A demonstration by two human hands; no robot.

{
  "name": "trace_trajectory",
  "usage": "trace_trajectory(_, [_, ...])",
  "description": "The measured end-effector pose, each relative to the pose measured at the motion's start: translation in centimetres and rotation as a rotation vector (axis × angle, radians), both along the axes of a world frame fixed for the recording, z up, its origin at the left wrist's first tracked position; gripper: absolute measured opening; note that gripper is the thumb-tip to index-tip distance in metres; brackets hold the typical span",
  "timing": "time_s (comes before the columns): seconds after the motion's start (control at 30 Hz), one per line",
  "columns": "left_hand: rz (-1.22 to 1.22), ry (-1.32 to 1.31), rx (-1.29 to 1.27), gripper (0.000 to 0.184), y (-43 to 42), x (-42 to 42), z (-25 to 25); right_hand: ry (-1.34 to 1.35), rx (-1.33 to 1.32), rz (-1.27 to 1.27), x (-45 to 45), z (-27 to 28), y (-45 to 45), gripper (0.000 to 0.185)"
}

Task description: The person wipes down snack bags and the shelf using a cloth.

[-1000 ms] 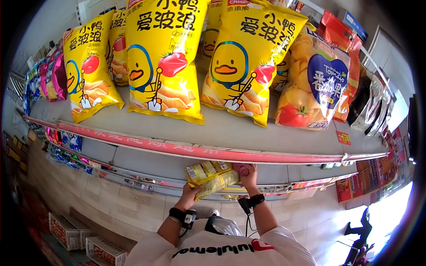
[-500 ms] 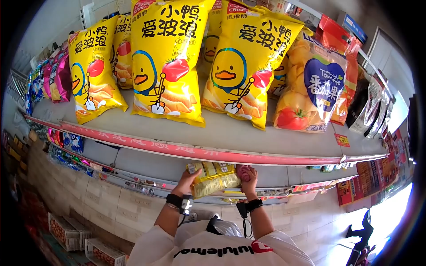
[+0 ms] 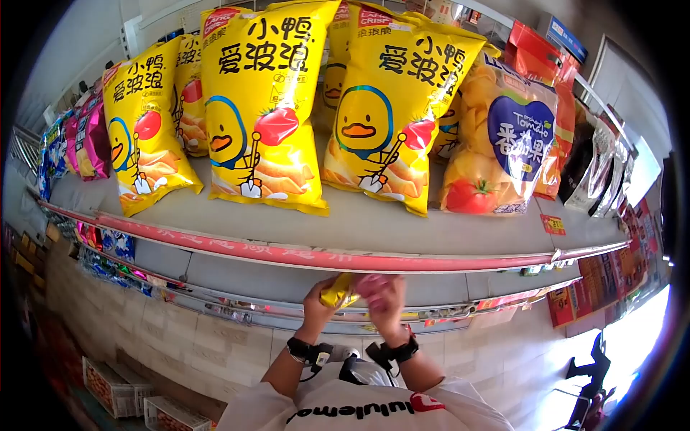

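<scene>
My left hand grips a yellow snack bag at the lower shelf, under the pink-edged shelf. Only a small part of that bag shows; the upper shelf's edge and my fingers cover some of it. Against the bag's right side is a crumpled pink cloth, closed in my right hand, with both smeared by motion. Above my hands stand large yellow chip bags with a duck and a tomato on them. Beside them is a clear tomato snack bag.
The pink shelf edge runs across just above my hands. Pink and blue snack packets stand at the left end. Crates sit on the floor at lower left. A red display is on the right.
The yellow bag has turned and shows far less of its face. My right hand with the pink cloth has moved left across it. The view has shifted slightly.
</scene>
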State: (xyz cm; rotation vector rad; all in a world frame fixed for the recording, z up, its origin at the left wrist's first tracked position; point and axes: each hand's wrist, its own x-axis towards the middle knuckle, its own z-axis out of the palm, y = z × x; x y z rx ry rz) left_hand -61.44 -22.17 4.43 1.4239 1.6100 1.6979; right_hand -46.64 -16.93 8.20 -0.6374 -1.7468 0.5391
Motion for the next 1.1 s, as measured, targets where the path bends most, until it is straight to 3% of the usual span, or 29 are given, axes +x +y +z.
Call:
trace_trajectory(0.03, [-0.056, 0.09, -0.004, 0.037, -0.3, -0.1, -0.4, -0.136, 0.083, 0.13, -0.8, 0.0, -0.7, 0.028])
trace_trajectory(0.1, [-0.126, 0.176, -0.013, 0.036, -1.2, 0.4, -2.4, -0.443, 0.103, 0.16, -2.5, 1.7, -3.2, 0.031])
trace_trajectory(0.17, [-0.087, -0.544, 0.075, 0.026, -1.6, 1.4, -3.3, -0.497, 0.093, 0.097, -2.6, 1.7, -3.9, 0.033])
trace_trajectory(0.2, [0.006, -0.226, -0.003, 0.022, -1.7, 1.0, -3.6, -0.501, 0.09, 0.091, -2.5, 1.2, -3.5, 0.034])
trace_trajectory(0.23, [-0.001, -0.227, -0.005, 0.022, -1.8, 0.8, -2.5, -0.504, 0.085, 0.086, -2.4, 0.5, -3.1, 0.034])
trace_trajectory(0.3, [0.071, 0.113, -0.045, 0.024, -1.8, 0.6, -1.3, -0.461, 0.112, 0.023, -1.9, -0.3, -1.1, 0.027])
trace_trajectory(0.37, [0.042, 0.087, -0.037, 0.023, -1.7, 0.3, -1.1, -0.323, 0.002, -0.136, -0.5, -0.3, 1.3, 0.017])
trace_trajectory(0.53, [0.029, 0.137, 0.02, 0.033, -1.6, 0.4, -0.7, -0.701, -0.214, -0.461, 3.3, -6.4, 9.0, 0.008])
trace_trajectory(0.57, [0.034, 0.144, 0.026, 0.032, -1.4, 0.4, -1.2, -0.554, -0.165, -0.439, 3.3, -7.2, 9.4, 0.004])
trace_trajectory(0.6, [0.038, 0.152, 0.032, 0.031, -1.3, 0.4, -1.6, -0.407, -0.116, -0.417, 3.5, -7.9, 9.7, 0.013])
trace_trajectory(0.67, [0.032, 0.132, 0.027, 0.031, -1.2, 0.3, -1.1, -0.134, -0.343, -0.28, 1.8, -4.1, 5.7, 0.004])
trace_trajectory(0.7, [0.027, 0.114, 0.015, 0.03, -1.2, 0.3, -0.9, 0.171, -0.765, -0.052, 0.2, -1.7, 2.7, 0.008])
trace_trajectory(0.73, [0.034, 0.111, 0.014, 0.03, -1.3, 0.3, -0.8, -0.186, -0.171, 0.055, -0.5, -1.5, 1.9, 0.015])
trace_trajectory(0.77, [0.032, 0.1, -0.029, 0.03, -1.5, 0.2, -0.6, -0.358, -0.053, 0.005, -1.0, -1.9, 0.0, 0.017])
trace_trajectory(0.83, [0.028, 0.095, -0.074, 0.03, -1.6, 0.0, -1.3, -0.441, 0.119, -0.087, -1.6, -1.6, -1.6, 0.026])
trace_trajectory(0.93, [0.028, 0.013, 0.054, 0.02, -1.4, 0.0, -3.0, -0.337, -0.003, -0.086, -0.2, -2.3, 1.2, 0.023])
trace_trajectory(1.0, [0.012, 0.026, -0.102, 0.02, -1.7, -0.3, -2.3, -0.271, -0.127, -0.139, 1.2, -1.6, 3.1, 0.015])
trace_trajectory(1.07, [0.026, 0.004, -0.136, 0.023, -1.4, -0.7, -2.0, -0.233, -0.765, -0.134, 3.9, -5.9, 7.6, 0.015])
trace_trajectory(1.1, [0.042, -0.021, -0.177, 0.026, -1.4, -0.9, -1.9, -0.518, -0.358, -0.433, 5.2, -8.6, 10.0, 0.015])
